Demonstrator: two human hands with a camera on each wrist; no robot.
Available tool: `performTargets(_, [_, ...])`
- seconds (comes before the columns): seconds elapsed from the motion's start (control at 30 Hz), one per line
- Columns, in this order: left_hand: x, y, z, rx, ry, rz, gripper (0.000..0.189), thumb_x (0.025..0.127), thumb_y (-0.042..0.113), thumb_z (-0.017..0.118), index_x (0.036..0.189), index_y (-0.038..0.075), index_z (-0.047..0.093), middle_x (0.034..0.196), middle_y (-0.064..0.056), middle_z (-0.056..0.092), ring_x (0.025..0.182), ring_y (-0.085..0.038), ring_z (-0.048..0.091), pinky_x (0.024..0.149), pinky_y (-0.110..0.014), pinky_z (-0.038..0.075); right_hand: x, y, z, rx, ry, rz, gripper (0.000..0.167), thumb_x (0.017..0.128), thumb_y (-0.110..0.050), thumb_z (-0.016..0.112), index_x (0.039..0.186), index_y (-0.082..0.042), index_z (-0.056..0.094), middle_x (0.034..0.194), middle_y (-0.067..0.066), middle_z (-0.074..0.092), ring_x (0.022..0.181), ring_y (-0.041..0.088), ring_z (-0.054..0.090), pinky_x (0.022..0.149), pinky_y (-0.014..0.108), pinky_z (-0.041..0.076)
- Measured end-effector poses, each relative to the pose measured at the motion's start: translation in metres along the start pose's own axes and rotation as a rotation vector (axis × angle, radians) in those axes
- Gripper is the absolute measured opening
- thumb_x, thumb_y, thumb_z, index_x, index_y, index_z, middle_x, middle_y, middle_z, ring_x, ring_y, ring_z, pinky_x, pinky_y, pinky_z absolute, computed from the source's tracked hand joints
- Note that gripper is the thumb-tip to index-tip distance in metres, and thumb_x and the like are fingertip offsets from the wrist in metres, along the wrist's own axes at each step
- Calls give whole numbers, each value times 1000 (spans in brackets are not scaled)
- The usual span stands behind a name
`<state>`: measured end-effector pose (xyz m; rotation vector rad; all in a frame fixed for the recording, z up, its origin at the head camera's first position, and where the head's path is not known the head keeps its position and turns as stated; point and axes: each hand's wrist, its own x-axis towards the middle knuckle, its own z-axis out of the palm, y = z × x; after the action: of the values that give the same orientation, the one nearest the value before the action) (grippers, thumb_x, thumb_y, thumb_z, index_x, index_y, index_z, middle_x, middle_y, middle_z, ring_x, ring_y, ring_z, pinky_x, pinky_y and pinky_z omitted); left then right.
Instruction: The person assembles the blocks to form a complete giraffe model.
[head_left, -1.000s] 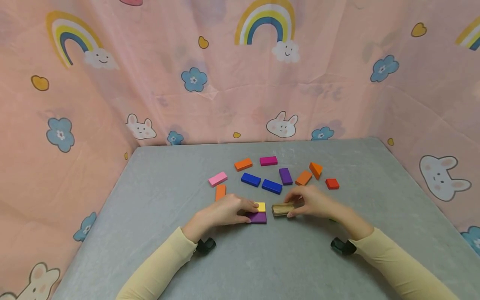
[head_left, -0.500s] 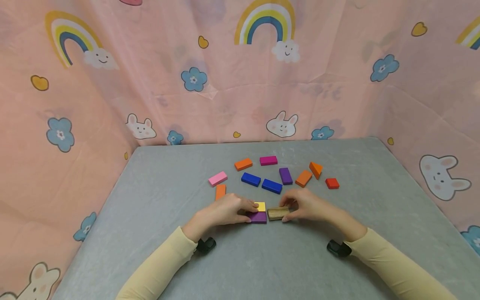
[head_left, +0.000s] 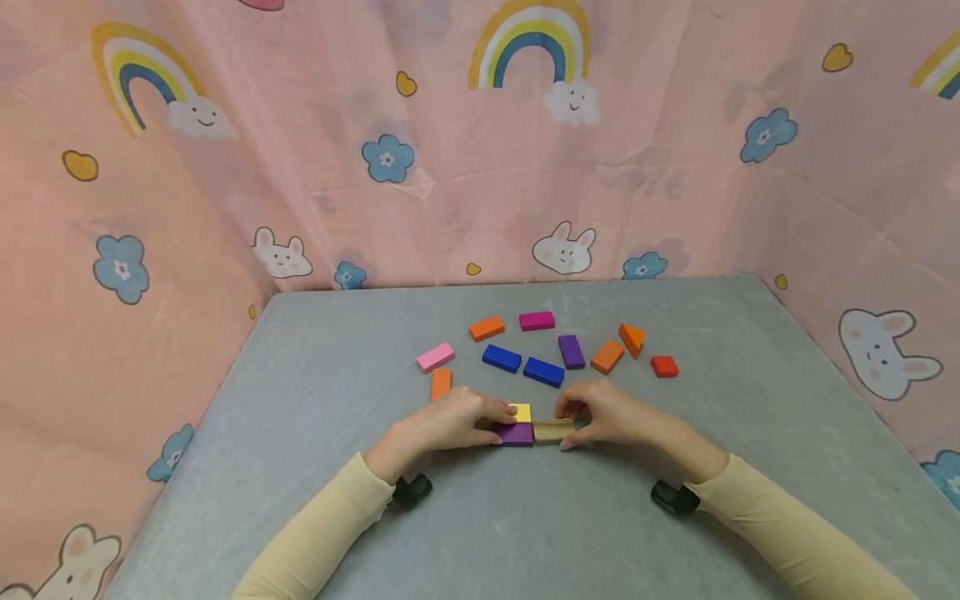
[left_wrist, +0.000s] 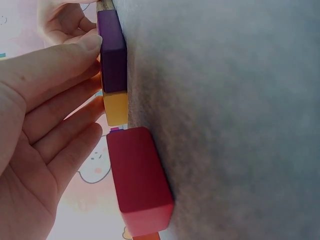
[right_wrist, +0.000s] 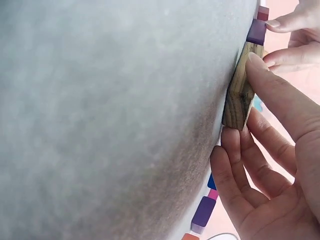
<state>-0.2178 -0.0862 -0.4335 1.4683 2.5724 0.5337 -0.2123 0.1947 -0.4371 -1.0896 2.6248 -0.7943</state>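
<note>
My left hand (head_left: 453,421) grips a purple block (head_left: 515,435) and the yellow block (head_left: 521,412) along its far side. Its thumb touches the purple one and its fingers reach over to the yellow. To the right, a wood-grain block (head_left: 551,431) lies end-on against the purple block's right end, or nearly so. My right hand (head_left: 618,414) pinches that wooden block between thumb and fingers; the right wrist view shows the thumb on its near face. Near the left fingers, a red block (left_wrist: 140,172) appears in the left wrist view; the left hand hides it in the head view.
Behind the hands lie several loose blocks: an orange block (head_left: 442,383), a pink block (head_left: 436,357), blue blocks (head_left: 543,372), a magenta block (head_left: 537,321), a second purple block (head_left: 572,352), an orange triangle (head_left: 632,339) and a small red block (head_left: 664,367). Grey cloth covers the table (head_left: 345,358).
My right hand has slid the wooden block left and slightly nearer, closing the gap to the purple block. The left hand has stayed in place on its blocks.
</note>
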Motion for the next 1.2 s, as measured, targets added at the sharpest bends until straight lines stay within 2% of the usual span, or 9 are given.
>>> performTargets(0.2, [0,1,-1,-6,-3,1,33,86,23,71,117,16,69,124,1,64,118,-9,58,94,-21,48,-1,1,0,3,2,-11,34,72,-38,81,92,-15,66,85,-6,64,77,8,60,69,25,54])
performTargets(0.37, [1,1,0,-4,-5,-3,33,86,23,71,118,16,69,125,1,64,118,-9,58,95,-21,48,-5,4,-2,36,2,-34,34,73,-34,81,95,-14,66,89,-5,66,79,9,62,71,26,55])
performTargets(0.63, [0,1,-1,1,-5,-4,33,86,24,70,118,16,69,124,1,64,117,-8,58,95,-21,48,-15,8,-7,117,-20,18,33,74,-26,81,101,-12,68,95,-1,68,81,12,64,74,27,57])
performTargets(1.2, [-1,2,-1,10,-7,-12,33,86,24,70,119,16,68,125,1,64,119,-9,58,96,-22,48,-16,8,-4,89,-2,32,29,73,-28,82,96,-16,68,89,-5,68,77,7,64,71,23,56])
